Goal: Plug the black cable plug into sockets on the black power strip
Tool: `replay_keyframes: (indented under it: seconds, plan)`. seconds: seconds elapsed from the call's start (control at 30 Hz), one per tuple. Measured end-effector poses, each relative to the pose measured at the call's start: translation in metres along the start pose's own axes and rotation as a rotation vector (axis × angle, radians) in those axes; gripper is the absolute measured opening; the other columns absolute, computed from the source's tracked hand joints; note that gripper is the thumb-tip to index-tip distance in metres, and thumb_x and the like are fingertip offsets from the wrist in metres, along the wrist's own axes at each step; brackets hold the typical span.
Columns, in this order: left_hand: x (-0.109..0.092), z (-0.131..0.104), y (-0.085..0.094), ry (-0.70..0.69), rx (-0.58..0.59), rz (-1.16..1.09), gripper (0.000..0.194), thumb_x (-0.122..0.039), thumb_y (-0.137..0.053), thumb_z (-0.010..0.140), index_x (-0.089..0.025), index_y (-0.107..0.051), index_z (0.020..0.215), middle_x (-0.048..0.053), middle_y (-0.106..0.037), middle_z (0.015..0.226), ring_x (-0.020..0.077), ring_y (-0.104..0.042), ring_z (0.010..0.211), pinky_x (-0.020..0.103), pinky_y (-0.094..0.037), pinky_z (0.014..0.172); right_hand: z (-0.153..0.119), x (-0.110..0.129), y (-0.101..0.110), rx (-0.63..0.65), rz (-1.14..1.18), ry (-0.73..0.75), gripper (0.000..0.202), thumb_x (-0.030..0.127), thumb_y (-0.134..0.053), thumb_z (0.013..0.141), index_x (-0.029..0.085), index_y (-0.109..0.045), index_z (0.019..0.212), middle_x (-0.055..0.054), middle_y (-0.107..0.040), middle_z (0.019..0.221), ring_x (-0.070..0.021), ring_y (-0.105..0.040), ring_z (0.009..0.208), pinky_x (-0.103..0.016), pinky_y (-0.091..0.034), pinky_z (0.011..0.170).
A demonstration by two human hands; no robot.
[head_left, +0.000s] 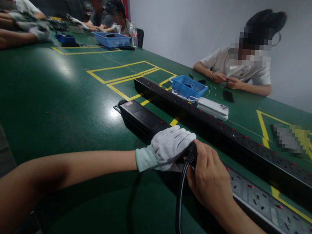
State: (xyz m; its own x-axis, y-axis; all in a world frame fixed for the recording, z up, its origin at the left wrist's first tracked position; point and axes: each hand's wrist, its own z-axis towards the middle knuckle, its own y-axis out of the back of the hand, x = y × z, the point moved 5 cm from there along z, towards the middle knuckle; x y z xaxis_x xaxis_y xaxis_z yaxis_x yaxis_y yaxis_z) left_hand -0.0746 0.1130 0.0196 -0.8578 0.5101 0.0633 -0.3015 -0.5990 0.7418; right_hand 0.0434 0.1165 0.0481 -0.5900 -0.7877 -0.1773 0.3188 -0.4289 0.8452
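Note:
A long black power strip (143, 118) with red switches lies across the table in front of me. My left hand (170, 145), in a pale grey glove with a green-edged cuff, is closed over its middle. Bare, my right hand (212, 173) grips a black plug (191, 154) against the strip's socket face, beside the gloved fingertips. From this plug a thick black cord (181, 202) hangs down towards me. How deep the plug sits in a socket is hidden by my hands.
A second black power strip (214, 130) lies parallel just beyond. Behind it are a blue tray (188, 87) and a white phone (213, 106). Yellow tape marks the green table (73, 99). One person (246, 66) sits opposite; several others work at the far left near another blue tray (112, 40).

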Motion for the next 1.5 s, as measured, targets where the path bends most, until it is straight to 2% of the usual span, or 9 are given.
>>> replay_keyframes:
  seconds: [1.13, 1.5]
  plan:
    - [-0.0002, 0.0003, -0.0013, 0.015, 0.048, 0.015, 0.081, -0.066, -0.035, 0.080, -0.003, -0.040, 0.131, 0.017, -0.052, 0.128, 0.0282, -0.048, 0.119, 0.044, -0.032, 0.108, -0.0016, -0.0005, -0.0008, 0.013, 0.001, -0.001, 0.048, 0.022, -0.043, 0.081, -0.001, -0.042, 0.123, -0.020, -0.053, 0.112, -0.0301, -0.050, 0.104, -0.041, -0.048, 0.090]
    - [-0.0009, 0.0013, 0.0012, -0.001, 0.029, 0.032, 0.080, -0.066, -0.036, 0.080, -0.003, -0.041, 0.130, 0.018, -0.053, 0.126, 0.0280, -0.049, 0.118, 0.045, -0.035, 0.106, -0.0003, -0.0010, -0.0003, 0.004, -0.001, 0.003, 0.048, 0.022, -0.043, 0.080, -0.002, -0.043, 0.122, -0.020, -0.054, 0.110, -0.0298, -0.050, 0.102, -0.041, -0.049, 0.088]
